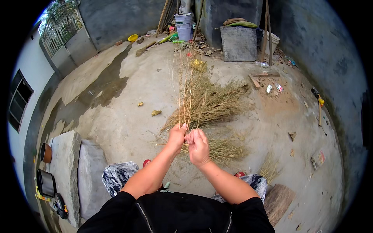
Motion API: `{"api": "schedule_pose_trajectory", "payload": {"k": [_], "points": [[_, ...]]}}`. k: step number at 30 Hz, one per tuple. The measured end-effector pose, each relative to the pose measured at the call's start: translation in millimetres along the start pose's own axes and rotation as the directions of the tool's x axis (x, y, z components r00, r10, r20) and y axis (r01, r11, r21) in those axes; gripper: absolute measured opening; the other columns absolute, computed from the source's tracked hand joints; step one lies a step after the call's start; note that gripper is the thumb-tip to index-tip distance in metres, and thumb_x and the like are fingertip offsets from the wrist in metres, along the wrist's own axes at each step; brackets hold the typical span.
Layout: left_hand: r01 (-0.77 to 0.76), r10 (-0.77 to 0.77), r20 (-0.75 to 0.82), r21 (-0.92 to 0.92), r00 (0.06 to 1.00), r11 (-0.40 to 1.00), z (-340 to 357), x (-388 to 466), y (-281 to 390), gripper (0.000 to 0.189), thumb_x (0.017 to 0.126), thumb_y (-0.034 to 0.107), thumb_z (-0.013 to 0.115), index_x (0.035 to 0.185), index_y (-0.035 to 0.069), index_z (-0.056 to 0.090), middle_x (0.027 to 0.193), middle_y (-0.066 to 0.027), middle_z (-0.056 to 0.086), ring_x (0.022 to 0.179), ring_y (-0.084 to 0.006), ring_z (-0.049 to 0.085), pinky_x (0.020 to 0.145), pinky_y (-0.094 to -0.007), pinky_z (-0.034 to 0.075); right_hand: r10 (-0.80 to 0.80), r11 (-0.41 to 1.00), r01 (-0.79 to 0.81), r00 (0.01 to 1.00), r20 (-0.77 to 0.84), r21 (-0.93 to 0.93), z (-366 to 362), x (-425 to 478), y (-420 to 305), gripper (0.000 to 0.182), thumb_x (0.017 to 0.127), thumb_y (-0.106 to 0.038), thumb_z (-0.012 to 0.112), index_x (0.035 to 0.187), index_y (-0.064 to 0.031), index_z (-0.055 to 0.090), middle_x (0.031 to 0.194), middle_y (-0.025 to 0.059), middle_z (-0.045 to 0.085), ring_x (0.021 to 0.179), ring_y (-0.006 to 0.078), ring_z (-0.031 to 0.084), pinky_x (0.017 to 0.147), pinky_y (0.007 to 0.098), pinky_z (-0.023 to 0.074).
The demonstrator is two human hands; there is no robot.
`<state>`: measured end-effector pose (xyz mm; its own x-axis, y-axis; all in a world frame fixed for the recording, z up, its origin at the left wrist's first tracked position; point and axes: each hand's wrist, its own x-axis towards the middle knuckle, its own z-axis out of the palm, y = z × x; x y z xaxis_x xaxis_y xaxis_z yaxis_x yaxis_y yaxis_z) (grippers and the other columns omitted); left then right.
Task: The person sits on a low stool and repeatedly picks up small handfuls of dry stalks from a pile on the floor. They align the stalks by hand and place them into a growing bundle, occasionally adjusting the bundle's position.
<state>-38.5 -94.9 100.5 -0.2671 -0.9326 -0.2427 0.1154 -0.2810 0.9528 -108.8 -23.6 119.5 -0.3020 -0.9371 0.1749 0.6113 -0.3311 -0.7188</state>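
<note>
My left hand (176,136) grips a bunch of thin dry plant stalks (184,102), which stand up away from me over the ground. Close beside it, my right hand (199,144) has its fingers curled around a stalk near the lower ends of the bunch. Beyond both hands, a large heap of dry brushy stalks (217,106) lies on the concrete. A smaller pile of dry stalks (225,150) lies nearer, partly behind my right hand. The stalk ends inside my fingers are hidden.
Stone slabs (65,174) stand at left beside a black pot (46,183). A wooden block (279,202) lies at lower right. Far back are stacked buckets (184,27) and a leaning grey board (239,43). Wood pieces (266,74) and plastic bottles (279,87) lie at right. A wet patch (96,93) crosses the concrete.
</note>
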Motion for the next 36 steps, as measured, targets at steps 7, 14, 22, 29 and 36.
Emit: {"api": "schedule_pose_trajectory", "payload": {"k": [7, 14, 22, 29, 36], "points": [[-0.071, 0.091, -0.315, 0.074, 0.945, 0.995, -64, 72, 26, 0.018, 0.089, 0.024, 0.043, 0.081, 0.008, 0.047, 0.060, 0.0008, 0.042, 0.055, -0.0088, 0.037, 0.049, -0.0254, 0.033, 0.178, 0.983, -0.178, 0.984, -0.009, -0.041, 20, -27, -8, 0.028, 0.092, -0.021, 0.034, 0.068, -0.0076, 0.034, 0.058, 0.0000, 0.031, 0.053, 0.0102, 0.031, 0.053, 0.0247, 0.0325], [-0.195, 0.192, 0.082, 0.025, 0.978, 0.980, -36, 48, 73, 0.020, 0.090, 0.026, 0.043, 0.080, 0.009, 0.045, 0.064, 0.0024, 0.042, 0.051, -0.0057, 0.038, 0.042, -0.0207, 0.033, 0.244, 0.899, -0.342, 0.910, -0.334, -0.273, -38, 22, 10, 0.028, 0.092, -0.027, 0.036, 0.074, -0.0063, 0.044, 0.062, 0.0004, 0.041, 0.052, 0.0094, 0.038, 0.049, 0.0237, 0.0369], [-0.149, 0.130, 0.122, 0.158, 0.984, 0.976, -20, 11, 37, 0.016, 0.086, 0.020, 0.051, 0.087, 0.005, 0.045, 0.068, -0.0008, 0.049, 0.052, -0.0067, 0.044, 0.044, -0.0206, 0.036, 0.173, 0.693, -0.152, 0.984, -0.043, -0.705, -18, 33, -15, 0.027, 0.084, -0.016, 0.055, 0.106, -0.0011, 0.051, 0.094, 0.0043, 0.054, 0.080, 0.0104, 0.051, 0.066, 0.0244, 0.0438], [-0.059, -0.016, 0.214, 0.341, 0.977, 0.938, 8, -13, 6, 0.015, 0.088, 0.018, 0.048, 0.090, 0.004, 0.045, 0.066, -0.0023, 0.053, 0.052, -0.0066, 0.045, 0.044, -0.0205, 0.036, 0.292, 0.950, -0.309, 0.929, -0.228, -0.039, -32, 38, -23, 0.018, 0.091, -0.022, 0.041, 0.085, -0.0054, 0.046, 0.072, 0.0022, 0.048, 0.065, 0.0116, 0.045, 0.058, 0.0257, 0.0407], [-0.110, -0.029, 0.353, 0.367, 0.935, 0.924, 2, -27, -17, 0.009, 0.091, 0.018, 0.041, 0.088, 0.010, 0.044, 0.061, 0.0034, 0.037, 0.050, -0.0047, 0.031, 0.041, -0.0192, 0.027, 0.424, 0.873, -0.300, 0.856, -0.296, 0.384, -39, 39, -43, 0.029, 0.094, -0.030, 0.031, 0.072, -0.0115, 0.038, 0.055, -0.0021, 0.029, 0.044, 0.0097, 0.026, 0.039, 0.0257, 0.0250]]}}
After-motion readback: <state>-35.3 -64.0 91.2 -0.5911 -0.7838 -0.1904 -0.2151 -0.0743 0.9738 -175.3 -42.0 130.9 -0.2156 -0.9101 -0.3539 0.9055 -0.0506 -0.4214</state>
